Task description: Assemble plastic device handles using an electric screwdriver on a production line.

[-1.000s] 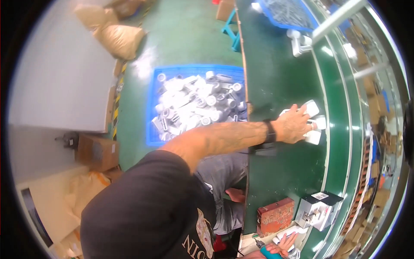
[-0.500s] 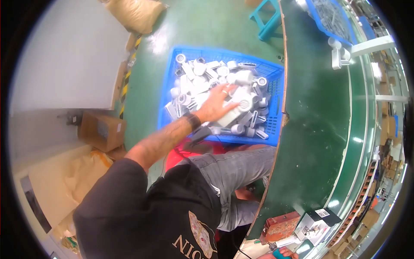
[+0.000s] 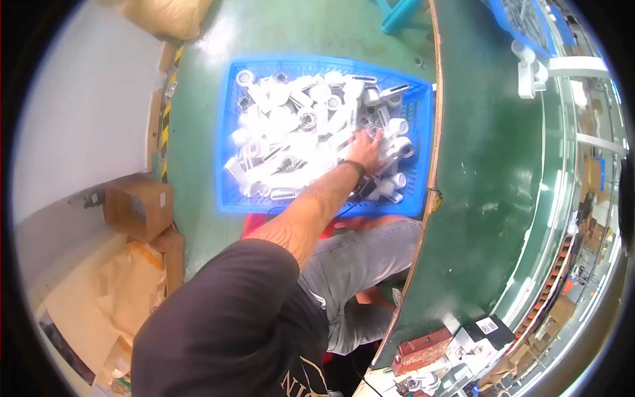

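Note:
My left hand (image 3: 365,151) reaches into the right part of a blue plastic basket (image 3: 317,65). Its fingers are bent round the ring-shaped end of a white plastic part (image 3: 374,130), among others like it. Some fingertips are hidden between the parts. Heaped white plastic parts (image 3: 271,122) fill the basket, many with a round head and a slotted arm; glare washes out the middle of the heap. My right hand is out of view.
A green-topped workbench (image 3: 476,198) runs along the right. On it lie a red box (image 3: 421,351), a black-and-white box (image 3: 486,331) and, farther up, a white fixture (image 3: 529,73). Cardboard boxes (image 3: 139,208) stand at left, and a teal stool (image 3: 397,14) stands beyond the basket.
My left hand has moved right across the heap, its spread fingers now bent among the parts. The other hand with a teal object at the bench's lower edge has left view.

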The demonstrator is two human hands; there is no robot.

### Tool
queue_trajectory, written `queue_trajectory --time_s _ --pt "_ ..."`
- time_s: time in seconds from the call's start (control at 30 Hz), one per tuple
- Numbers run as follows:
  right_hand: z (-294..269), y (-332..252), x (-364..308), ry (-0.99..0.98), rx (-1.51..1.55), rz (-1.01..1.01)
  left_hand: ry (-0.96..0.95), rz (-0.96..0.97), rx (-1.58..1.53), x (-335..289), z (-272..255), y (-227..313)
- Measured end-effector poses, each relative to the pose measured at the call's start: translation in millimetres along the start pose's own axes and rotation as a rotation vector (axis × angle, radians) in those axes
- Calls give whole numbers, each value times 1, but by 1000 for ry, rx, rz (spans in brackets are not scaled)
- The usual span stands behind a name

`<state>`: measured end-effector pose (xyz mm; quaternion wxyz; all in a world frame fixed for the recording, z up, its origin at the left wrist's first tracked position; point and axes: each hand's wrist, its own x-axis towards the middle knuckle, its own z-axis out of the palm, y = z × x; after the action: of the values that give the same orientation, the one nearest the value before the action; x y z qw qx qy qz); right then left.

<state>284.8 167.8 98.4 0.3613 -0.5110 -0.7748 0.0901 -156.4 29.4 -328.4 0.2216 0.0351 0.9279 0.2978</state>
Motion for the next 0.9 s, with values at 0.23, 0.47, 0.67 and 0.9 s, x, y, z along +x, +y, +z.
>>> queue_trajectory --time_s 0.23,0.47,0.67,0.9 --pt "40 -58 -20 -30 943 76 26 371 312 -81 0 -90" --pt "28 53 -10 44 793 -125 100 354 351 -158 -21 -142" --pt "16 18 -15 38 1062 51 135 137 197 -202 -82 -133" --pt "9 58 -40 148 1114 117 -26 37 645 -263 -86 -273"
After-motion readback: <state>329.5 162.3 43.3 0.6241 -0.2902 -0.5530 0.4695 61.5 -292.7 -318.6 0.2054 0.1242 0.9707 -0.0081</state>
